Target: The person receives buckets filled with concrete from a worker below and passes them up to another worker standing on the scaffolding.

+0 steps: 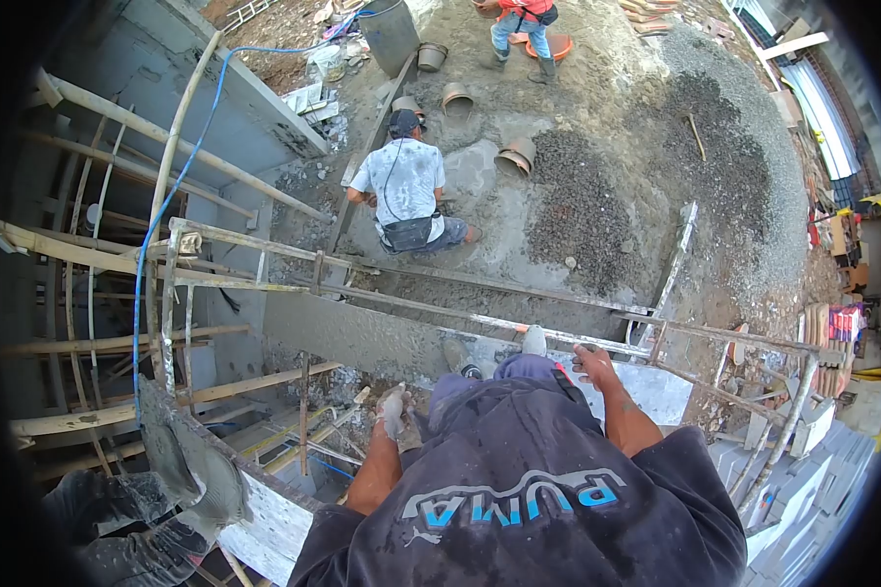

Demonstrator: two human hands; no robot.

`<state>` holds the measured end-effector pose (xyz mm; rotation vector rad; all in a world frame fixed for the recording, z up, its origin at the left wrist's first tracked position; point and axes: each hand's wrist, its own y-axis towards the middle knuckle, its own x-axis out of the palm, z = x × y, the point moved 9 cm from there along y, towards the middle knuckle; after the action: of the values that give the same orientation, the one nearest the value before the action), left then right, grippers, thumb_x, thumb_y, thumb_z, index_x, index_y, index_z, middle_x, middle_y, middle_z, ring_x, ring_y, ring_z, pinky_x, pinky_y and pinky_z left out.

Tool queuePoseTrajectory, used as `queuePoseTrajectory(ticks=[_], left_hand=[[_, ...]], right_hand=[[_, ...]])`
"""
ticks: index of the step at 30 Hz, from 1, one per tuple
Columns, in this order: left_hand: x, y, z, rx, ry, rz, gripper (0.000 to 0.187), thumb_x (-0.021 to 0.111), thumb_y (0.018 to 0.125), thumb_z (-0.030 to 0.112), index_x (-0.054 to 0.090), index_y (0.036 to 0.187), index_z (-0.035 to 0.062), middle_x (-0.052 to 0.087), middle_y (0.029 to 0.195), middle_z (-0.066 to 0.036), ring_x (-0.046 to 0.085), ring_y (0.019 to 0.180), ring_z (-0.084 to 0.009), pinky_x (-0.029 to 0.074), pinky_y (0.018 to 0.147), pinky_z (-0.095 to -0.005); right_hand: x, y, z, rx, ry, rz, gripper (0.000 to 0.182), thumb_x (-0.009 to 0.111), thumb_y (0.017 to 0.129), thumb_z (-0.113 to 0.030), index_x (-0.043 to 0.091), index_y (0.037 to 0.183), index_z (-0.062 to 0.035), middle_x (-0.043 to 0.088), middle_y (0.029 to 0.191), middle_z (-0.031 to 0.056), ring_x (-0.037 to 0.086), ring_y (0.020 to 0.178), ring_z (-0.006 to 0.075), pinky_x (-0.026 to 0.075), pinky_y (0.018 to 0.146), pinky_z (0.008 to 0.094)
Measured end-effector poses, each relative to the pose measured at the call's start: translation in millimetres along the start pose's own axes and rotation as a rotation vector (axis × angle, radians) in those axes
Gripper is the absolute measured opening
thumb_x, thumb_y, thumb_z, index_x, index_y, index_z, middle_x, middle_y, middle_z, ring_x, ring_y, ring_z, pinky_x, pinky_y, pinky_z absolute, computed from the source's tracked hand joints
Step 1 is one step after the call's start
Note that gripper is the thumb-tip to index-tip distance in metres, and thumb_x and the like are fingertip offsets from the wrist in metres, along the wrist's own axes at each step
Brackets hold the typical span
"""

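My left hand [392, 413], pale grey as if gloved or coated with cement, hangs at my left side, its fingers loosely extended. My right hand [594, 366] is in front of my right thigh, fingers curled right at the thin scaffold rail [494, 322]; I cannot tell what is inside them. My feet stand on the long plank platform [362, 335], which is smeared with wet cement. My dark shirt [519, 509] fills the lower middle of the view.
Bamboo poles [171, 147] and a blue hose [198, 147] run along the left. Below, a crouching person [401, 191] works on wet concrete near buckets [516, 157]; another person [526, 24] stands behind. Dark gravel [582, 210] lies right. A mortar-smeared board [274, 514] and someone's legs [132, 533] are lower left.
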<state>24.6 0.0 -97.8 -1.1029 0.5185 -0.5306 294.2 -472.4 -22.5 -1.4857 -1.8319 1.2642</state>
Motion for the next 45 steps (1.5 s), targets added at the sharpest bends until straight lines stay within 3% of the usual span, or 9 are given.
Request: queuePoseTrajectory(ticks=[6,9,15,27,30,42,45], left_hand=[[-1,1,-4,-0.046,-0.047,-0.022,0.019,0.061,0.088,0.025,0.058,0.099,0.0094,0.060,0.073,-0.004,0.057,0.055,-0.0152,0.043,0.044,-0.0276],[2,2,-3,-0.003,0.055,-0.062,0.030,0.055,0.090,0.042,0.055,0.088,0.0121,0.053,0.069,0.000,0.053,0.059,-0.0155,0.050,0.061,-0.0393],[7,-29,13,0.029,0.034,0.027,0.023,0.060,0.089,0.033,0.054,0.088,0.0104,0.055,0.079,-0.002,0.055,0.062,-0.0162,0.051,0.057,-0.0368],[0,-11,6,0.038,0.031,0.037,0.026,0.059,0.089,0.035,0.056,0.082,0.0094,0.057,0.074,-0.002,0.055,0.062,-0.0166,0.052,0.056,-0.0371],[-2,-7,2,0.012,-0.063,0.031,0.020,0.062,0.087,0.023,0.058,0.101,0.0093,0.062,0.078,-0.006,0.059,0.056,-0.0164,0.046,0.044,-0.0284],[-8,6,-3,0.023,0.035,0.012,0.020,0.061,0.088,0.027,0.059,0.101,0.0122,0.063,0.076,-0.004,0.059,0.055,-0.0148,0.047,0.046,-0.0301],[7,-30,10,0.027,0.111,0.012,0.029,0.057,0.089,0.039,0.058,0.084,0.0106,0.058,0.066,-0.001,0.050,0.053,-0.0134,0.037,0.047,-0.0273]], right_hand=[[5,-1,-2,0.051,-0.022,-0.025,0.052,0.058,0.086,-0.042,0.049,0.123,-0.0064,0.061,0.108,0.0127,0.061,0.092,0.0243,0.047,0.076,0.0432],[7,-3,-4,0.054,-0.024,-0.026,0.051,0.057,0.087,-0.042,0.049,0.123,-0.0067,0.061,0.108,0.0127,0.060,0.093,0.0246,0.047,0.077,0.0437],[7,-1,-4,0.044,-0.019,-0.024,0.050,0.058,0.086,-0.042,0.050,0.121,-0.0073,0.061,0.104,0.0107,0.061,0.089,0.0225,0.048,0.075,0.0431],[3,3,-3,0.010,-0.025,-0.014,0.050,0.060,0.084,-0.043,0.054,0.118,-0.0074,0.063,0.101,0.0130,0.063,0.085,0.0240,0.049,0.070,0.0440],[1,7,0,0.002,-0.037,-0.025,0.050,0.059,0.084,-0.043,0.054,0.119,-0.0074,0.062,0.102,0.0135,0.063,0.086,0.0244,0.049,0.070,0.0441],[3,1,-20,-0.003,-0.080,-0.050,0.052,0.058,0.085,-0.044,0.054,0.119,-0.0041,0.062,0.106,0.0142,0.062,0.090,0.0242,0.050,0.073,0.0418],[4,2,-20,-0.006,-0.048,-0.045,0.053,0.059,0.085,-0.045,0.052,0.119,-0.0044,0.062,0.107,0.0146,0.062,0.089,0.0248,0.049,0.074,0.0428]])
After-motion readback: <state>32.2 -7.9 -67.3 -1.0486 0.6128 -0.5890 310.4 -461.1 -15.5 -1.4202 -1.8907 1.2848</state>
